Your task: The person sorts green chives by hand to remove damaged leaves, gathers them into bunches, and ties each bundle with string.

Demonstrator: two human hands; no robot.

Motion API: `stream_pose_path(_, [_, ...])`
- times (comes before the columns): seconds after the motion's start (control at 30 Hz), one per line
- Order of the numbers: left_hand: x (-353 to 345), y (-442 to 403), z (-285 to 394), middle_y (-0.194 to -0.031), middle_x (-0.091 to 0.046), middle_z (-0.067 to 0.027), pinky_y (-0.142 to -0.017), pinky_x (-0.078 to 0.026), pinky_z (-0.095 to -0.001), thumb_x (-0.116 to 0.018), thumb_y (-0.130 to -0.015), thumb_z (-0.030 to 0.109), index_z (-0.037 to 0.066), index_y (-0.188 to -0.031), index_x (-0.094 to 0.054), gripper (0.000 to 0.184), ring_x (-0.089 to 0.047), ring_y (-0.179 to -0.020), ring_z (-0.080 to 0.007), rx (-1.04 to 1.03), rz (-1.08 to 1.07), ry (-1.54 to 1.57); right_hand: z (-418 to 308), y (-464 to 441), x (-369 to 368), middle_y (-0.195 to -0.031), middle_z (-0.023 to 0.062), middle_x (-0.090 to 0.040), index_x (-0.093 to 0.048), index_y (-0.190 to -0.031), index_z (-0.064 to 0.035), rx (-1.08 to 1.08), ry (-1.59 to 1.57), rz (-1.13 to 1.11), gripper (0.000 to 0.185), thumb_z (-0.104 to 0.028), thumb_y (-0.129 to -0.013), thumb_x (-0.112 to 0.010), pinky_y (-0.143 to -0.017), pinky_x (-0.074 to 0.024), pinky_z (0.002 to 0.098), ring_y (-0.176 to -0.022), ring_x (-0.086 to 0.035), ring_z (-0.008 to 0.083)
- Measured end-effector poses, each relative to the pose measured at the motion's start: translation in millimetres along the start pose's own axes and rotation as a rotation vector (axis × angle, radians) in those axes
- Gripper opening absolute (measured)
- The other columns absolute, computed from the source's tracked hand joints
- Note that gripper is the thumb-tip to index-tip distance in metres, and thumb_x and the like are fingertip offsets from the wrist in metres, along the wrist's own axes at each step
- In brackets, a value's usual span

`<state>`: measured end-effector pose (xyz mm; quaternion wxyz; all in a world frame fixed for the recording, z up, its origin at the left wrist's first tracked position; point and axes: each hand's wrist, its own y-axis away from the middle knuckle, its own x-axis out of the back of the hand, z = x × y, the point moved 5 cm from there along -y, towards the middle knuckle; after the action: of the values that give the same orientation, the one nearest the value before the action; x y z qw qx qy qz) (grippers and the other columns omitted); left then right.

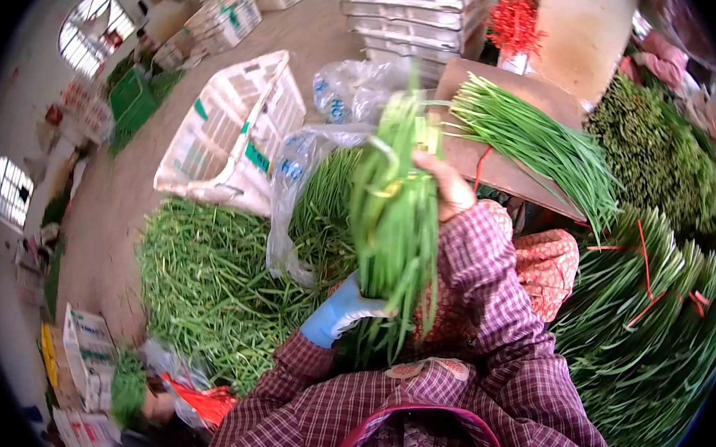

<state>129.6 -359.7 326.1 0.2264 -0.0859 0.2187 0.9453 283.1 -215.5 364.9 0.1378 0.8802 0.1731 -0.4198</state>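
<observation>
A bunch of garlic chives stands nearly upright in front of me, its upper end blurred by motion. My left hand, in a blue and white glove, is closed round the lower leaves. Bare and higher up, my right hand grips the bunch from its right side; its fingers are partly hidden behind the leaves. To the right, more chives lie loose on a brown board. A heap of loose green leaves spreads on the floor to my left.
A white plastic crate stands tilted behind the heap, beside clear plastic bags. Bundles tied with red strips pile up at right. Stacked crates and red ties are at the back.
</observation>
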Motion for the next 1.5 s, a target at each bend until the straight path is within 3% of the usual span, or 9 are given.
stream_pose_path(0.17, [16,-26,41,-0.153,-0.017,-0.0212,-0.115,-0.016,-0.0409,-0.088,-0.057,0.040,0.004,-0.149,-0.010,0.126,-0.024,-0.140,-0.0289,-0.419,-0.121,0.514,-9,36,10,-0.114,0.0156,-0.063,-0.051,-0.125,-0.0006,0.103,-0.195,-0.135,0.046,-0.014,-0.084,-0.064,-0.089,-0.0527,0.0427,-0.098,-0.064,0.0278])
stream_pose_path(0.3, [8,-44,113,-0.148,-0.030,-0.0209,-0.113,-0.025,-0.0373,-0.088,-0.052,0.017,-0.003,-0.147,-0.013,0.123,-0.037,-0.133,-0.0269,-0.646,0.013,0.173,-9,31,-2,-0.113,0.0131,-0.063,-0.049,-0.127,0.0007,0.091,0.093,-0.014,0.046,-0.010,-0.085,-0.062,-0.085,-0.0533,0.0367,-0.095,-0.065,0.0238])
stream_pose_path(0.33, [-6,-47,127,-0.138,-0.041,-0.0164,-0.108,-0.031,-0.0363,-0.088,-0.058,0.028,-0.003,-0.144,-0.024,0.111,-0.042,-0.127,-0.0237,-0.669,-0.013,0.002,-16,35,-26,-0.113,0.0116,-0.063,-0.048,-0.128,0.0010,0.220,0.256,0.033,0.046,-0.009,-0.085,-0.063,-0.085,-0.0519,0.0334,-0.097,-0.063,0.0206])
stream_pose_path(0.4, [-13,-59,139,-0.122,-0.053,-0.0114,-0.100,-0.038,-0.0333,-0.087,-0.061,0.022,-0.002,-0.135,-0.036,0.093,-0.051,-0.114,-0.0189,-0.761,0.022,-0.057,-22,35,-38,-0.113,0.0102,-0.062,-0.049,-0.128,0.0005,0.323,0.362,0.016,0.045,-0.009,-0.086,-0.062,-0.086,-0.0503,0.0315,-0.099,-0.062,0.0189])
stream_pose_path(0.6, [-15,-86,119,-0.110,-0.058,-0.0057,-0.088,-0.045,-0.0274,-0.078,-0.073,0.009,-0.001,-0.126,-0.046,0.063,-0.055,-0.100,-0.0112,-0.714,0.065,0.081,-24,44,3,-0.120,0.0137,-0.058,-0.044,-0.132,-0.0010,0.411,0.437,0.322,0.047,-0.022,-0.092,-0.057,-0.092,-0.0491,0.0368,-0.105,-0.060,0.0247])
stream_pose_path(0.63, [-19,-87,115,-0.105,-0.059,-0.0042,-0.082,-0.047,-0.0241,-0.075,-0.076,0.008,0.000,-0.121,-0.050,0.052,-0.055,-0.096,-0.0084,-0.565,0.016,0.342,-24,46,6,-0.121,0.0143,-0.058,-0.043,-0.132,-0.0006,0.399,0.409,0.320,0.047,-0.022,-0.092,-0.056,-0.093,-0.0486,0.0374,-0.106,-0.060,0.0250])
stream_pose_path(0.93, [-13,-93,115,-0.108,-0.058,-0.0044,-0.087,-0.045,-0.0263,-0.076,-0.074,0.009,0.000,-0.120,-0.051,0.054,-0.055,-0.098,-0.0107,-0.491,-0.068,0.284,-38,52,-7,-0.112,0.0128,-0.061,-0.047,-0.126,0.0013,0.374,0.596,0.370,0.054,-0.019,-0.081,-0.068,-0.090,-0.0484,0.0354,-0.099,-0.061,0.0233])
stream_pose_path(1.2, [19,-89,120,-0.100,-0.065,-0.0087,-0.081,-0.052,-0.0284,-0.075,-0.073,0.005,-0.001,-0.114,-0.055,0.047,-0.065,-0.088,-0.0166,-0.368,0.076,0.489,-36,31,-22,-0.092,0.0046,-0.066,-0.060,-0.108,-0.0011,0.315,0.428,0.234,0.028,-0.002,-0.080,-0.063,-0.075,-0.0492,0.0274,-0.082,-0.062,0.0147])
stream_pose_path(1.5, [37,-82,144,-0.108,-0.062,-0.0072,-0.083,-0.051,-0.0283,-0.075,-0.071,0.003,0.000,-0.119,-0.054,0.053,-0.062,-0.093,-0.0140,-0.496,0.249,0.255,-32,-7,-52,-0.095,0.0022,-0.067,-0.066,-0.103,-0.0030,0.222,0.665,0.120,0.023,-0.011,-0.083,-0.071,-0.080,-0.0493,0.0277,-0.085,-0.061,0.0108])
